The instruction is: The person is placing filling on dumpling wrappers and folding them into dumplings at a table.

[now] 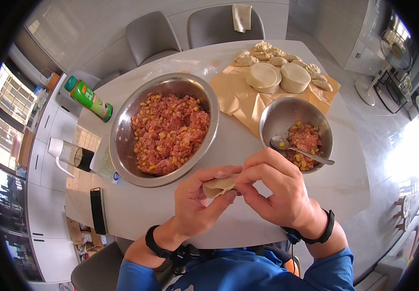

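Note:
A folded dumpling wrapper is held between my two hands above the near part of the table. My left hand cradles it from the left, thumb across its near side. The fingertips of my right hand pinch its right end. Whatever lies inside the wrapper is hidden. Just beyond my right hand, a small steel bowl holds minced meat with corn and a metal spoon. Two stacks of round wrappers and several shaped dumplings lie on brown paper farther back.
A large steel bowl of meat and corn filling stands left of centre. Left of it are a green-capped bottle, a dispenser with dark liquid and a plastic bag. A black phone-like object lies near the table's left edge.

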A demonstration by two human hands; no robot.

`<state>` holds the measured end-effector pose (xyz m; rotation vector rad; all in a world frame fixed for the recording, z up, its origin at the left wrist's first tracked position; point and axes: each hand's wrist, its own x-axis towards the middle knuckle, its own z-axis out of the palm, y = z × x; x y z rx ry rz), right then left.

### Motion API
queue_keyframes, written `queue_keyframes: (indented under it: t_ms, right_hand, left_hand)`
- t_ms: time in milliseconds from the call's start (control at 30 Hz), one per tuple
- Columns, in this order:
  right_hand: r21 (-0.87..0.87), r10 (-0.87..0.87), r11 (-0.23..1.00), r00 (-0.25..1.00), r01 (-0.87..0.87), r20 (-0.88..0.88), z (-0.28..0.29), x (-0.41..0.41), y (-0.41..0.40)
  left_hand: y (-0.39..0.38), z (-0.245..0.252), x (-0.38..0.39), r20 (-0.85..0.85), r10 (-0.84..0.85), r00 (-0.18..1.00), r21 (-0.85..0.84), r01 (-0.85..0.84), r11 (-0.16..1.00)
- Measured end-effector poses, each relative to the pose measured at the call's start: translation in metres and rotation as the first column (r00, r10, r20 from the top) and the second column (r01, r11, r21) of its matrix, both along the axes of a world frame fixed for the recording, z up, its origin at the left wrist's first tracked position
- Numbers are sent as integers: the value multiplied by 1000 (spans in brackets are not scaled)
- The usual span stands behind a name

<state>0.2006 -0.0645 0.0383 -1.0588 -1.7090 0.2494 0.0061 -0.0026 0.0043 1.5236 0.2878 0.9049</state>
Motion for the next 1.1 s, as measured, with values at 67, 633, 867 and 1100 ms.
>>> queue_keyframes:
  t_ms: [67, 633, 867, 1100]
  right_hand:
    - [-35, -6, 999, 1000, 5, -18, 0, 0, -1]
    - [-48, 30, 998, 999, -32, -43, 0, -4, -1]
    - [-111, 32, 993, 986, -50, -164, 12, -7, -4]
    - [-70, 73, 994, 992, -81, -99, -1, -3, -3]
  left_hand:
    - [-2, 1, -1, 40, -11, 999, -70, 14, 997]
    - [-7, 2, 6, 46, 12, 999, -110, -7, 994]
    - [-7, -1, 4, -51, 9, 999, -133, -16, 991]
    - [-1, -3, 3, -213, 101, 972, 163, -67, 984]
